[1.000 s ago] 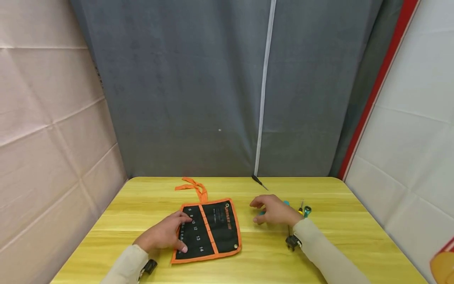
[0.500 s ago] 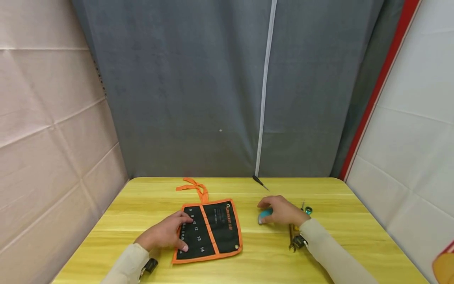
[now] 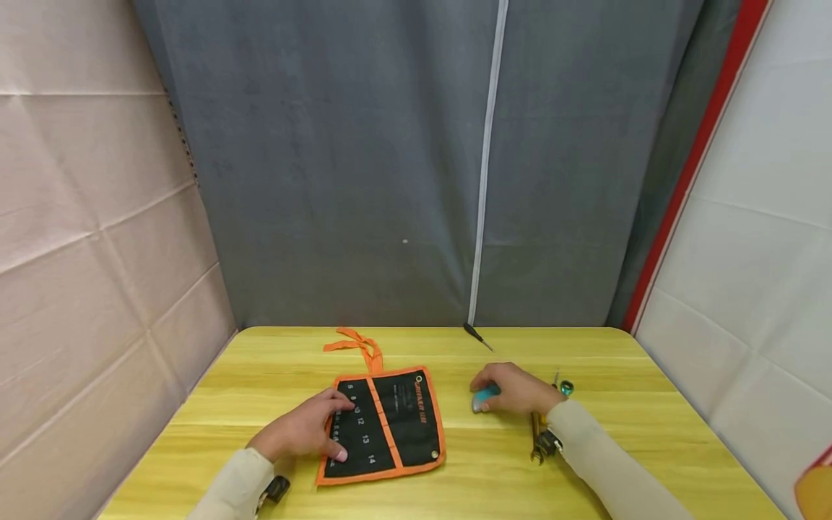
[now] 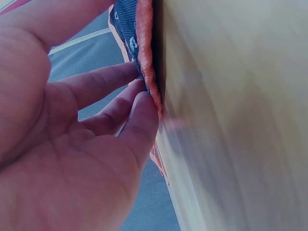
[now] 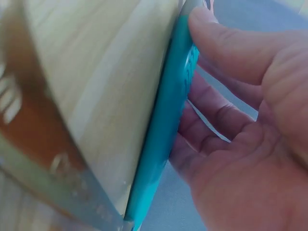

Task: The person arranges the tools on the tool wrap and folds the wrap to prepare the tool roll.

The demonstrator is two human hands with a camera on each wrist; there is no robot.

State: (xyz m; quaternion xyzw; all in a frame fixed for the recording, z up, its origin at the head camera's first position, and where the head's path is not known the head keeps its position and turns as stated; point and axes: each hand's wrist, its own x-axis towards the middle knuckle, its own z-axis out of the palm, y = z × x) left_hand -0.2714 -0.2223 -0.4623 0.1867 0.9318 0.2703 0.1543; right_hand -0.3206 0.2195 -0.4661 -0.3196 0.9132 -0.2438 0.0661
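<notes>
My left hand (image 3: 302, 427) rests on the left side of a black tool pouch (image 3: 416, 419) with orange trim and printed size numbers. Its spread fingers (image 4: 103, 86) touch the pouch near its orange edge in the left wrist view. Further right, my right hand (image 3: 518, 388) grips a slim teal-handled tool (image 3: 485, 396) with a grey end, low over the table. The thumb (image 5: 231, 45) lies near the grey end of this tool, and the fingers are curled at its far side. The hand hides part of it, so its exact kind is unclear.
Beside the right wrist lies a metal wrench (image 3: 536, 437), partly under the wrist camera. A green ring-ended tool (image 3: 567, 388) lies behind the forearm, near a thin tool shaft. At the table's back edge is a small black screwdriver (image 3: 477, 336). Orange ties (image 3: 357, 343) extend behind the pouch.
My right hand has shifted slightly right, then held nearly still, and more of the teal tool's left end shows beneath the fingers. My left hand and the pouch stay in place.
</notes>
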